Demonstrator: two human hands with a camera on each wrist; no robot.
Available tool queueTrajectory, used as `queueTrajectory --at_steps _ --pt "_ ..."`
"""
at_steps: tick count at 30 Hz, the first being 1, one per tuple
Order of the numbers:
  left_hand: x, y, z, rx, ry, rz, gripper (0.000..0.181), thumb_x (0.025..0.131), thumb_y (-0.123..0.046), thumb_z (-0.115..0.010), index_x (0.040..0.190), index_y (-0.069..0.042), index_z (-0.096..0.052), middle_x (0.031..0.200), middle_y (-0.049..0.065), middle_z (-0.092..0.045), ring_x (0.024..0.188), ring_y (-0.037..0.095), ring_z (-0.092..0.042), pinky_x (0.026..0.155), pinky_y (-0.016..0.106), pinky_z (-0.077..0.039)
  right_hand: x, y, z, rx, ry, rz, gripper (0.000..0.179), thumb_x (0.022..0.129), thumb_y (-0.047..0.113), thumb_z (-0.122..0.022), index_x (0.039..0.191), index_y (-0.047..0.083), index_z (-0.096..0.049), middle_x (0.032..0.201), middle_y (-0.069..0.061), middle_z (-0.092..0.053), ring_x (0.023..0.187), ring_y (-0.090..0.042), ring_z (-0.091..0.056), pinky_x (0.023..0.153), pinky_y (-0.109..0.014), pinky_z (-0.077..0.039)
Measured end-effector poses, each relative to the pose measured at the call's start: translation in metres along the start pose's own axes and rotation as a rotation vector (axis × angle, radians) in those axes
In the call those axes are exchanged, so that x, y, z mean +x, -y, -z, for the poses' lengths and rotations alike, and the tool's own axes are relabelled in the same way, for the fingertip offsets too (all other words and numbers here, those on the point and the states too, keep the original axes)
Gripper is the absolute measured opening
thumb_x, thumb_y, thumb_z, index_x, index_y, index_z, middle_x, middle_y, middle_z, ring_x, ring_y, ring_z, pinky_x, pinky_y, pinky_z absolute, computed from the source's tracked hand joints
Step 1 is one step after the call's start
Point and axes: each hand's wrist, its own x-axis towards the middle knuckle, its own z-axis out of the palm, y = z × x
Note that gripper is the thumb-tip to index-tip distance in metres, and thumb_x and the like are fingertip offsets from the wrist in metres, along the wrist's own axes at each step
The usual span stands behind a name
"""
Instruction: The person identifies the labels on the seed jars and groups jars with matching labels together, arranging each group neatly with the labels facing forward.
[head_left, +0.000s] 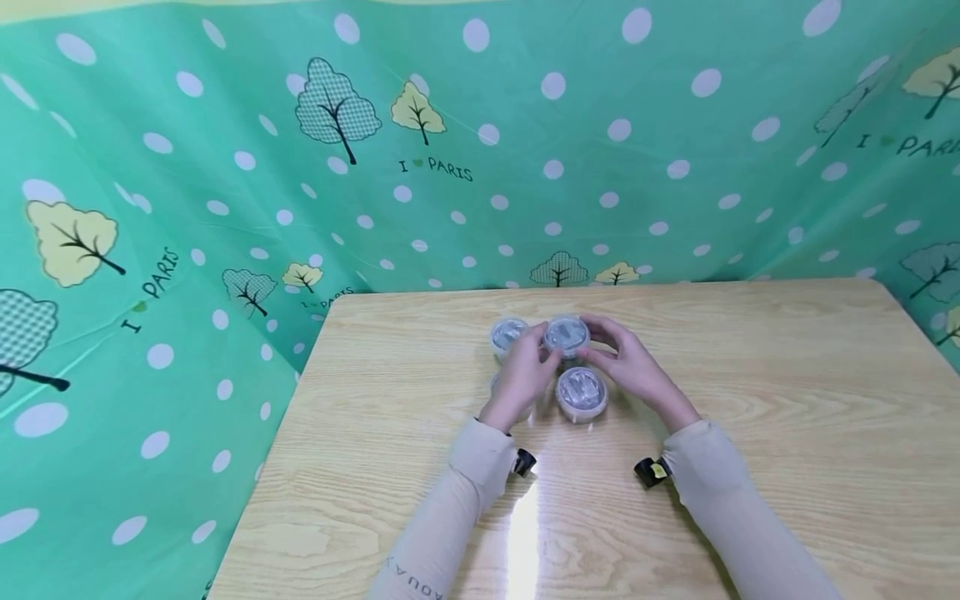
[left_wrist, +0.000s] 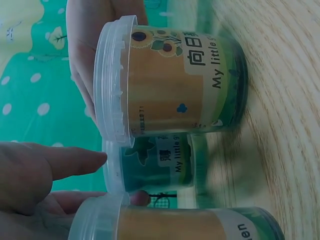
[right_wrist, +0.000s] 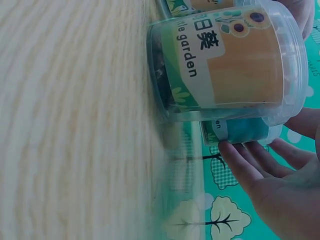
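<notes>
A lidded plastic tub with a teal label (left_wrist: 145,162) stands at the back of a small group. My left hand (head_left: 522,371) holds its left side near the lid, and my right hand (head_left: 628,364) holds its right side, thumb in front. In the right wrist view the right fingers (right_wrist: 245,162) lie along the tub's side. Just in front is a tub with an orange sunflower label (right_wrist: 245,60), reading "little garden". Back left stands another lidded tub (head_left: 507,333). A further orange-labelled tub (left_wrist: 170,225) is mostly hidden under my left hand in the head view.
The tubs stand on a light wood table (head_left: 360,400), toward its back edge. A green dotted cloth (head_left: 480,225) printed with trees hangs behind and to the left. Small black wrist devices (head_left: 651,472) sit at both cuffs.
</notes>
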Motion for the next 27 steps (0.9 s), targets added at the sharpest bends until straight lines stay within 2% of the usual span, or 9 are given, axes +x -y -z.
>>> queueTrajectory --at_steps 6,15,19,27 --pt "0.001 -0.002 -0.004 0.094 -0.019 0.000 0.055 0.090 -0.019 -0.058 0.140 -0.005 -0.036 0.142 0.011 -0.038 0.128 0.023 -0.038 0.105 0.034 -0.033 0.000 -0.004 0.003 0.023 0.011 -0.025 0.059 0.089 0.014 -0.061 0.140 0.005 -0.033 0.136 -0.015 -0.042 0.126 -0.031 -0.039 0.104 -0.044 -0.035" --pt "0.009 -0.006 -0.008 0.198 -0.014 -0.012 0.057 0.090 -0.021 -0.059 0.138 0.000 -0.037 0.140 0.016 -0.040 0.129 0.026 -0.037 0.107 0.036 -0.031 0.004 -0.009 0.005 0.036 0.019 -0.055 0.059 0.090 0.016 -0.060 0.141 0.008 -0.033 0.138 -0.015 -0.039 0.127 -0.033 -0.037 0.104 -0.045 -0.034" --pt "0.010 -0.006 -0.009 0.213 -0.017 -0.021 0.057 0.090 -0.020 -0.059 0.137 0.002 -0.037 0.139 0.017 -0.040 0.129 0.027 -0.037 0.107 0.035 -0.030 0.005 -0.009 0.005 0.045 0.025 -0.069 0.058 0.090 0.015 -0.059 0.141 0.008 -0.031 0.139 -0.015 -0.037 0.128 -0.034 -0.035 0.104 -0.045 -0.035" --pt "0.006 -0.007 -0.009 0.197 -0.015 0.002 0.058 0.090 -0.022 -0.060 0.139 -0.001 -0.036 0.140 0.014 -0.039 0.129 0.026 -0.036 0.107 0.036 -0.030 0.001 -0.008 0.005 0.009 0.020 -0.080 0.060 0.090 0.016 -0.059 0.142 0.009 -0.030 0.142 -0.013 -0.034 0.128 -0.032 -0.035 0.102 -0.042 -0.037"
